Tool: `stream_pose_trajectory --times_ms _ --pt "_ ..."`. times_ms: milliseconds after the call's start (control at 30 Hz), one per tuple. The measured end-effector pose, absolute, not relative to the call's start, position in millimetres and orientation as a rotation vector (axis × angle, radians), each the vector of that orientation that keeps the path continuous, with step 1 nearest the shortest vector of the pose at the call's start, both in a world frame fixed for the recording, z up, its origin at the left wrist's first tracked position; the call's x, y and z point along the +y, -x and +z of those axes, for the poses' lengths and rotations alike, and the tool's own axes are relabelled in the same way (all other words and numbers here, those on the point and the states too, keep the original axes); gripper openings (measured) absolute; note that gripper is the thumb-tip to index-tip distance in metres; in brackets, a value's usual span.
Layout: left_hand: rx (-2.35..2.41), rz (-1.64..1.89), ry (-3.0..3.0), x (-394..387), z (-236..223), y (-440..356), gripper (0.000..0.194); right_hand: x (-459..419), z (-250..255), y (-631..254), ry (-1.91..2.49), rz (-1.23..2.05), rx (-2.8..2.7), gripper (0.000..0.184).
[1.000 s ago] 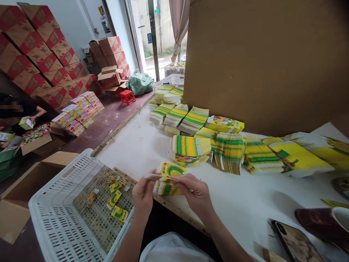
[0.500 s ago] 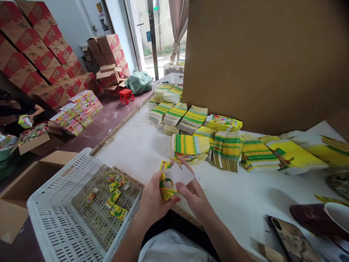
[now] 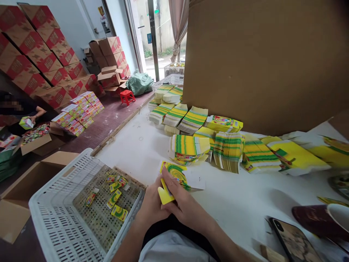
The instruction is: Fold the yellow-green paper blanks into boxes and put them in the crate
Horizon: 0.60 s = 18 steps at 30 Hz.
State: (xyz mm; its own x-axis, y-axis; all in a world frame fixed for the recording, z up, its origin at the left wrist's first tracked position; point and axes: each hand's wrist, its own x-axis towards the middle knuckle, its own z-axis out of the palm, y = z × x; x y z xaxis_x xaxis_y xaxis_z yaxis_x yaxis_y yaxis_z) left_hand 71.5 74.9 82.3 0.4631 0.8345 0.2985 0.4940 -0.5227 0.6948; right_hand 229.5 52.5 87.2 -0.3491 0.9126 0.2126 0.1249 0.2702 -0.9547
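Both of my hands close around a small yellow cardboard box (image 3: 165, 196) above the table's near edge. My left hand (image 3: 153, 203) grips it from the left. My right hand (image 3: 181, 198) presses it from the right, its fingers partly covering the box. A yellow end flap sticks out between the hands. Just beyond them a flat yellow and green printed carton (image 3: 176, 171) lies on the white table (image 3: 122, 145), its white side flap (image 3: 196, 181) spread to the right. To the left, a white plastic basket (image 3: 51, 214) holds several small yellow boxes (image 3: 119, 213).
Bundles of flat yellow-green cartons (image 3: 192, 145) line the table against a large brown board (image 3: 261, 65). At right lie a phone (image 3: 296, 238) and a dark cup (image 3: 311, 218). An open cardboard box (image 3: 27, 182) stands beside the basket. Another person (image 3: 19, 112) sits at far left.
The carton between my hands was spread with its white inside showing; now it is folded narrow and my hands are closer together. The flat carton on the table is more exposed.
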Motion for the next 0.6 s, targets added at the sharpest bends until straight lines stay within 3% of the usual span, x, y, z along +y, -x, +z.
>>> stream_pose_trajectory --times_ms 133,167,333,600 --pt "1.302 0.954 -2.136 76 72 -74 0.083 64 74 -231 1.012 0.931 -1.777 0.064" --pt "1.335 0.969 -2.124 76 72 -73 0.087 67 71 -233 1.028 0.884 -1.718 0.064" --pt "1.346 0.96 -2.128 82 87 -60 0.056 72 68 -246 1.076 0.808 -1.732 0.067" --pt "1.278 0.8 -2.065 86 99 -46 0.055 76 93 -274 1.039 0.984 -2.061 0.032"
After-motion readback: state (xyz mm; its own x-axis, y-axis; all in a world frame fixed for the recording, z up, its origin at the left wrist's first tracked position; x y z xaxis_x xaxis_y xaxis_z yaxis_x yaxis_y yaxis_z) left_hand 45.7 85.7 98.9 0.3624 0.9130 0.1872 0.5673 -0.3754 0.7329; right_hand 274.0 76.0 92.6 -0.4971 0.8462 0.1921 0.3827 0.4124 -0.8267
